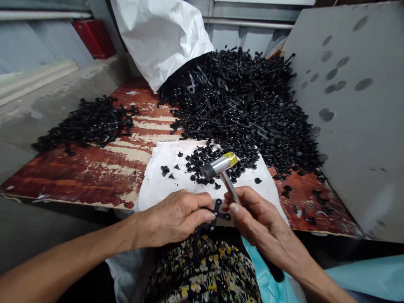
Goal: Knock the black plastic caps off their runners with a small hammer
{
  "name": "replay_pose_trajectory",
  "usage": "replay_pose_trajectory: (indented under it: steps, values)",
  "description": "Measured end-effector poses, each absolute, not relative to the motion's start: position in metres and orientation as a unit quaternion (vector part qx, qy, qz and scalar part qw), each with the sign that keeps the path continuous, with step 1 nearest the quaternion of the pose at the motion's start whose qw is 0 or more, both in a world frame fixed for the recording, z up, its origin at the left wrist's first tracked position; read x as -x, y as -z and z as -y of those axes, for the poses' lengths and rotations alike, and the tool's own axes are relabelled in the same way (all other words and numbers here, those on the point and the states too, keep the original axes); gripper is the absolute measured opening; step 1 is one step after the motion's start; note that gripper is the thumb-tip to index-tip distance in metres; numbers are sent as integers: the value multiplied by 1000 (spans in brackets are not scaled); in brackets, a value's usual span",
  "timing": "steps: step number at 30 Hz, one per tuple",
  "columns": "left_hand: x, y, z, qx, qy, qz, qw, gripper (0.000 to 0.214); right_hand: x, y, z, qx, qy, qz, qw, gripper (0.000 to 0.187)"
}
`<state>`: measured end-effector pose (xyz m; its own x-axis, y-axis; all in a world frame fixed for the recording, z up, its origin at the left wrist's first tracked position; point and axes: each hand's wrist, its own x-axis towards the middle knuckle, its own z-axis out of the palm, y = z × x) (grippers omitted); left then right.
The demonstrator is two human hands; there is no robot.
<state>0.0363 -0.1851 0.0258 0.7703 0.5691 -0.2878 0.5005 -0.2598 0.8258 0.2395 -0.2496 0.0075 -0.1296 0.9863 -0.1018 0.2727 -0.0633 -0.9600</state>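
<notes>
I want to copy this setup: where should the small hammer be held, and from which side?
Judging by its pose, grip the small hammer low on its thin metal shaft, coming from below, on the worker's side. The head tilts up and away over the white cloth, leaving the shaft's lower end free. The right hand holds it there; the left hand pinches the black plastic piece.

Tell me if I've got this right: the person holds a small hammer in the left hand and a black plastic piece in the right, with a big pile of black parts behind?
Not quite: the head view shows the hands swapped. The small hammer is in the right hand, and the left hand pinches the black plastic piece. The big pile of black parts does lie behind.
</notes>
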Motion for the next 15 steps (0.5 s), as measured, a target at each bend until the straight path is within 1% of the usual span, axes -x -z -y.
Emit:
replay_pose_trajectory:
  steps: [3,6,9,11,13,15]
  values:
    - [-32,-17,187,-702,-81,-378,598,20,-255,1,250,594,-328,650,343,23]
    - [-31,-8,185,-662,-121,-405,619,20,-267,14,253,604,-224,699,310,38]
    - [-32,-1,182,-656,-140,-423,609,25,-274,23,263,611,-181,722,269,44]
    - [-32,1,179,-660,-136,-431,600,27,-277,26,273,608,-169,730,263,46]
    - [-34,1,177,-665,-127,-436,593,28,-279,27,283,606,-169,726,277,45]
    - [-38,0,175,-678,-119,-438,579,28,-280,28,289,612,-171,707,310,42]
